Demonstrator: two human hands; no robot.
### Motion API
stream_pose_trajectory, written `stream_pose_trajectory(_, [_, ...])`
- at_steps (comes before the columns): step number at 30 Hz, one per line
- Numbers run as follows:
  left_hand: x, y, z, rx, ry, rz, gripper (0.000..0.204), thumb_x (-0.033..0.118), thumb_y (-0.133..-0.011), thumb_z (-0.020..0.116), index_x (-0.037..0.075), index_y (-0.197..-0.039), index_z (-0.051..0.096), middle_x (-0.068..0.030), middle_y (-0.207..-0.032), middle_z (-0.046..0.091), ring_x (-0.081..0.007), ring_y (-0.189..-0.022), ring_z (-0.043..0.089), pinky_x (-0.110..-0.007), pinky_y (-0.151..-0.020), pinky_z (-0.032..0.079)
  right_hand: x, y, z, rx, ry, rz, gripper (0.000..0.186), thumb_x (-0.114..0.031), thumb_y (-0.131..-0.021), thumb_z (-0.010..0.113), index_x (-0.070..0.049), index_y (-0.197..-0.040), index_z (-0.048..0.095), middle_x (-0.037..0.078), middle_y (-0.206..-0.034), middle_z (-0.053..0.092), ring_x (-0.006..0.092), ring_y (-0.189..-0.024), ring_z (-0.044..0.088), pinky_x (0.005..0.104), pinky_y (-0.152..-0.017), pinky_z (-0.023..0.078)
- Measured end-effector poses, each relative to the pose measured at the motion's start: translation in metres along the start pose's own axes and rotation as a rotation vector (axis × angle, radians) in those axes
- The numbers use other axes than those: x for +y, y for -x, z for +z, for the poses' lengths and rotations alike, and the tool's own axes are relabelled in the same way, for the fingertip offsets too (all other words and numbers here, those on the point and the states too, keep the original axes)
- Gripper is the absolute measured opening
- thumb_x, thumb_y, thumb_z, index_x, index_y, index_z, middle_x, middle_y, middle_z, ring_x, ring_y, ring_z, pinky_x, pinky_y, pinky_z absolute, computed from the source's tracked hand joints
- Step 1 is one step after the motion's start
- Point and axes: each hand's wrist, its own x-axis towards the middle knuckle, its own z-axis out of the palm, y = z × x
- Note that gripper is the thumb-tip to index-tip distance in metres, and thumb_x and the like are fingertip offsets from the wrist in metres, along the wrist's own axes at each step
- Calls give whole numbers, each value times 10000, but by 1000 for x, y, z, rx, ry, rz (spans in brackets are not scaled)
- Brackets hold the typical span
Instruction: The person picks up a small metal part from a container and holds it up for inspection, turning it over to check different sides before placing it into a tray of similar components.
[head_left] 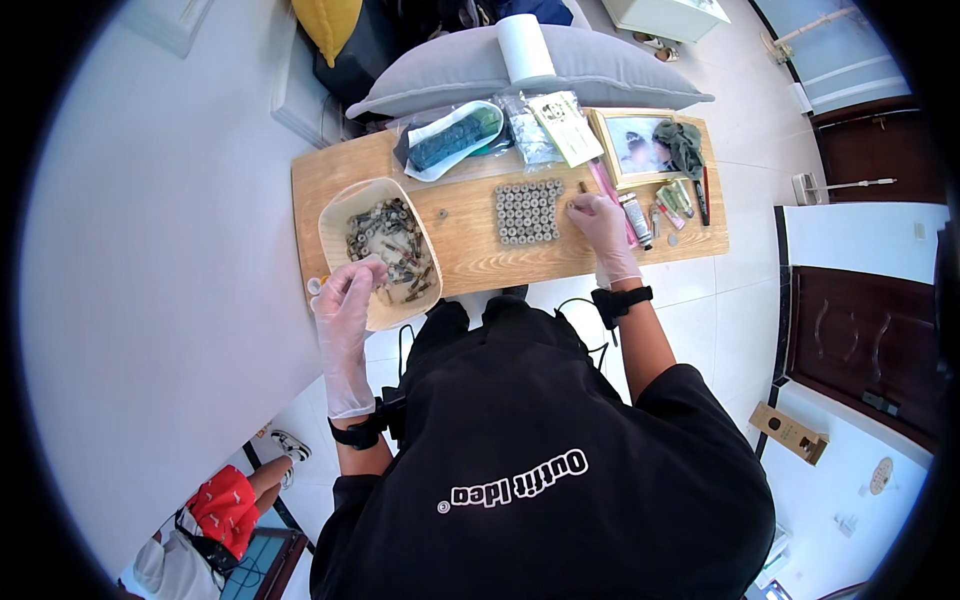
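My left hand (350, 300), in a clear glove, is closed at the near left of a cream basket (428, 240) of small metal parts (385, 240); what its fingertips hold I cannot make out. Many grey, ring-like pieces (528, 212) stand in a tight square block on the wooden table (470, 262). Just right of the block my gloved right hand (600, 222) has its fingertips pinched on something too small to name. A single small piece (442, 213) lies apart between basket and block.
Bags (530, 130), a tray with dark cloth (450, 142), a framed photo (635, 145), tubes (638, 222) and pens (703, 200) crowd the table's back and right. A white roll (525, 48) rests on a grey cushion (430, 75). Another person (215, 510) is at the lower left.
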Motion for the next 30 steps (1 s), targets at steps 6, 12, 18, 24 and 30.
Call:
stream_pose_trajectory(6, [5,-1,4,2,2,-11,187,110,-964,577,-11,-1070,672,-92,-997,696,-167,-953,653,-296,-905,498,-13,-8,1,-35,-35,20,246,-140,-747,793,-6,-937,714,148,-846,689,243,-777,683,325,-702,534])
stream_pose_trajectory(12, [8,-1,5,-9,-12,-9,187,109,-962,572,-8,-1062,677,-86,-978,699,-160,-928,653,-282,-894,486,-8,-9,7,-12,-50,29,257,-136,-733,803,-3,-933,713,160,-865,690,273,-788,682,337,-710,535])
stream_pose_trajectory(18, [9,-1,3,-5,9,-11,183,104,-961,572,-9,-1060,677,-87,-976,700,-157,-921,654,-278,-885,487,-10,-8,3,-14,-87,42,241,-128,-738,795,-4,-928,715,155,-863,689,264,-792,682,332,-711,532])
stream_pose_trajectory(24, [12,-2,4,1,1,-23,181,100,-959,574,-11,-1061,675,-87,-978,701,-156,-920,654,-275,-882,487,-5,-8,5,-28,-25,34,191,-138,-755,781,-21,-898,727,147,-835,685,254,-763,677,334,-690,524])
stream_pose_trajectory(30, [11,-1,1,-3,7,-2,179,98,-957,576,-12,-1058,675,-87,-982,700,-159,-922,657,-276,-882,487,-4,-8,6,-42,-7,51,205,-142,-756,794,-16,-907,734,110,-823,691,191,-757,665,291,-698,512])
